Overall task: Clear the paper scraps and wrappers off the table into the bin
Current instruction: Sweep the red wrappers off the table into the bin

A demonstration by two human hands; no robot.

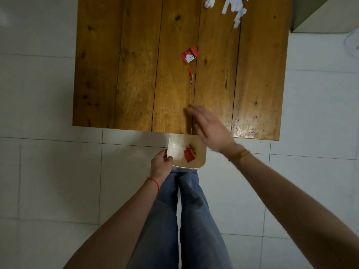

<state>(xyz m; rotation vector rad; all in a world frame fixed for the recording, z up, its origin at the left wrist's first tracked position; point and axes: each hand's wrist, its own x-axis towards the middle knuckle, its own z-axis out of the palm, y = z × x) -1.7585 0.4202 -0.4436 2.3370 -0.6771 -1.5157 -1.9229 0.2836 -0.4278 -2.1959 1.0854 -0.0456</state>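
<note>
A small white bin (202,158) sits just below the near edge of the wooden table (136,74), holding white paper and red wrapper pieces. My left hand (161,164) grips the bin's left rim. My right hand (208,127) hovers flat and empty over the table's near edge, above the bin, fingers apart and blurred. On the table lie a red and white wrapper (189,54) and a thin red wrapper strip (191,75). White paper scraps (234,6) and a crumpled white ball (209,2) lie at the far edge.
White floor tiles (48,171) surround the table. A pale cabinet corner (318,18) stands at the upper right. My legs in blue jeans (184,220) are below the bin.
</note>
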